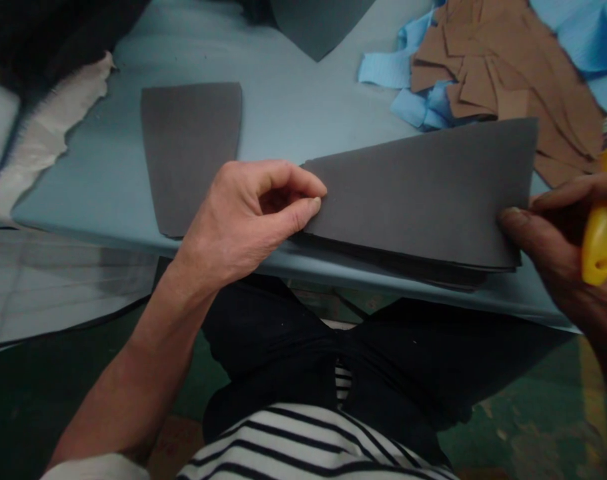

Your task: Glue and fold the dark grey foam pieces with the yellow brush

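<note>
A dark grey flat panel (423, 200) lies across a stack of similar panels at the table's front edge. My left hand (253, 220) pinches the panel's left end between thumb and fingertips. At the opposite end, my right hand (558, 240) has its thumb and a finger closed on the right edge. A yellow-handled brush (603, 240) is also held in that right hand, its handle end pointing down and its head partly cut off by the frame. Left of the stack, another grey panel (193, 147) lies flat, partly behind my left hand.
Brown cut pieces (498, 60) are heaped with crumpled blue sheets (388, 70) at the back right of the pale blue table (293, 100). A dark grey piece (318, 27) lies at the back. Frayed whitish cloth (48, 133) and black material (48, 40) are on the left.
</note>
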The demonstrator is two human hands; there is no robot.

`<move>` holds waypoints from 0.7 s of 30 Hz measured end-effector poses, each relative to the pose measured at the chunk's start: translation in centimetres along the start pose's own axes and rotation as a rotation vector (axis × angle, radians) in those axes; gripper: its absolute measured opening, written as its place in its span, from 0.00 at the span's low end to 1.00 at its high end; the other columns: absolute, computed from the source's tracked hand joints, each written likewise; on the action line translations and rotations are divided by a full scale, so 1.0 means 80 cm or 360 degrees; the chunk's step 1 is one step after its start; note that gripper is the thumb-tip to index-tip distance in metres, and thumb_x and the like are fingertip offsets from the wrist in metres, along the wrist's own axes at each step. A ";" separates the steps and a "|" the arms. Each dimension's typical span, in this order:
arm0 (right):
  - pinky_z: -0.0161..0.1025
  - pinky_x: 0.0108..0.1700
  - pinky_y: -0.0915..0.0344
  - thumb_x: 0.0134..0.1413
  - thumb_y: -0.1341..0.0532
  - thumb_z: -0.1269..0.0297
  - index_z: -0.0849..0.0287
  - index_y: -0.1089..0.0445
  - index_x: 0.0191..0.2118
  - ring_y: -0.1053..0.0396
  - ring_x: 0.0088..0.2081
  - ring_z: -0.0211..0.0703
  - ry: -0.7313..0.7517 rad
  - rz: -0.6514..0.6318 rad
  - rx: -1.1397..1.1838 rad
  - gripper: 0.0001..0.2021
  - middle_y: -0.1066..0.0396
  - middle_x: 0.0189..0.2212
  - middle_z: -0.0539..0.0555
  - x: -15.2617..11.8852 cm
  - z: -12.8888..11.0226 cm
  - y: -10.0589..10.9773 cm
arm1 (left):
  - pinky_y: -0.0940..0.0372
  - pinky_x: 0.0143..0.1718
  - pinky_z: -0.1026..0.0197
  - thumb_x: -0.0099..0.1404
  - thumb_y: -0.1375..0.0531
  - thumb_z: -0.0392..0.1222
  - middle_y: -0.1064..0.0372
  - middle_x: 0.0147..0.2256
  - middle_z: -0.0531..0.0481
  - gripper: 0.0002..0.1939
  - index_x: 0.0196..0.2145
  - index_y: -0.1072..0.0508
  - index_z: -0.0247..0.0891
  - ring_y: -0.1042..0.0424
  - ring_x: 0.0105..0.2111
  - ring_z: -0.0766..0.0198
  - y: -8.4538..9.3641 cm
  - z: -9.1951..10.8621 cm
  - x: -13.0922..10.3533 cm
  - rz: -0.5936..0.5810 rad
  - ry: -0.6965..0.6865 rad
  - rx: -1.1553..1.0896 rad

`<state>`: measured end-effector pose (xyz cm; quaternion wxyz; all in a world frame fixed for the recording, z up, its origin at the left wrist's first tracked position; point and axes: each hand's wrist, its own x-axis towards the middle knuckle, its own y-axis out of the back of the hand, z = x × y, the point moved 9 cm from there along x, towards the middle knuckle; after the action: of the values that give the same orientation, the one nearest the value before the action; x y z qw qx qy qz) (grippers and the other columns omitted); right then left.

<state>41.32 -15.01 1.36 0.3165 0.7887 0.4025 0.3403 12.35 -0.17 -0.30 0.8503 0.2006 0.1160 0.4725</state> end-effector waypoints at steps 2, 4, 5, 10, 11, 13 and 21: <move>0.49 0.35 0.33 0.52 0.26 0.39 0.53 0.30 0.36 0.29 0.31 0.46 -0.0043 -0.0003 -0.0007 0.23 0.26 0.34 0.57 0.002 -0.002 -0.001 | 0.33 0.31 0.65 0.65 0.31 0.38 0.21 0.32 0.54 0.05 0.39 0.14 0.41 0.27 0.30 0.66 -0.001 0.000 -0.001 0.0000 -0.0012 0.0036; 0.45 0.31 0.34 0.52 0.26 0.42 0.54 0.29 0.36 0.30 0.29 0.43 -0.0018 0.0019 -0.0035 0.21 0.26 0.32 0.55 0.003 -0.003 0.001 | 0.34 0.30 0.64 0.66 0.32 0.39 0.21 0.31 0.54 0.05 0.39 0.15 0.42 0.28 0.29 0.66 -0.001 0.001 -0.003 -0.0003 -0.0043 0.0050; 0.43 0.29 0.34 0.53 0.26 0.44 0.54 0.29 0.36 0.30 0.27 0.42 0.0014 0.0034 -0.0024 0.20 0.26 0.30 0.54 0.003 -0.004 0.001 | 0.35 0.30 0.64 0.66 0.33 0.39 0.22 0.31 0.54 0.05 0.39 0.15 0.42 0.28 0.29 0.67 0.000 0.003 -0.004 0.0001 -0.0070 0.0065; 0.34 0.24 0.32 0.61 0.30 0.54 0.53 0.28 0.38 0.28 0.23 0.39 0.0259 0.0015 0.0053 0.11 0.25 0.27 0.49 -0.002 -0.016 -0.005 | 0.36 0.33 0.66 0.68 0.36 0.37 0.24 0.31 0.55 0.06 0.39 0.17 0.42 0.27 0.30 0.69 0.003 0.018 -0.010 0.0049 -0.0217 0.0269; 0.34 0.24 0.31 0.64 0.32 0.54 0.53 0.28 0.39 0.27 0.23 0.39 0.0288 -0.0003 0.0032 0.10 0.25 0.27 0.48 -0.004 -0.019 -0.008 | 0.36 0.33 0.66 0.69 0.37 0.37 0.25 0.31 0.55 0.07 0.39 0.18 0.41 0.27 0.30 0.69 0.003 0.019 -0.010 0.0060 -0.0225 0.0289; 0.33 0.23 0.32 0.68 0.35 0.52 0.52 0.30 0.39 0.27 0.22 0.38 0.0354 0.0033 -0.0077 0.10 0.27 0.26 0.46 -0.008 -0.028 -0.010 | 0.35 0.33 0.66 0.70 0.38 0.37 0.26 0.31 0.55 0.07 0.39 0.18 0.42 0.27 0.30 0.69 0.004 0.024 -0.010 0.0089 -0.0274 0.0326; 0.50 0.45 0.22 0.72 0.40 0.69 0.56 0.31 0.47 0.18 0.49 0.60 0.0834 0.0275 -0.0607 0.03 0.20 0.55 0.65 -0.021 -0.076 -0.005 | 0.34 0.34 0.67 0.70 0.37 0.43 0.26 0.31 0.57 0.06 0.39 0.18 0.46 0.26 0.30 0.69 0.004 0.015 -0.013 0.0178 -0.0300 0.0408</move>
<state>35.58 -14.91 4.04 0.3143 0.6321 0.3309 0.6262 12.03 -1.19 0.94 0.7973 0.3571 0.0839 0.4794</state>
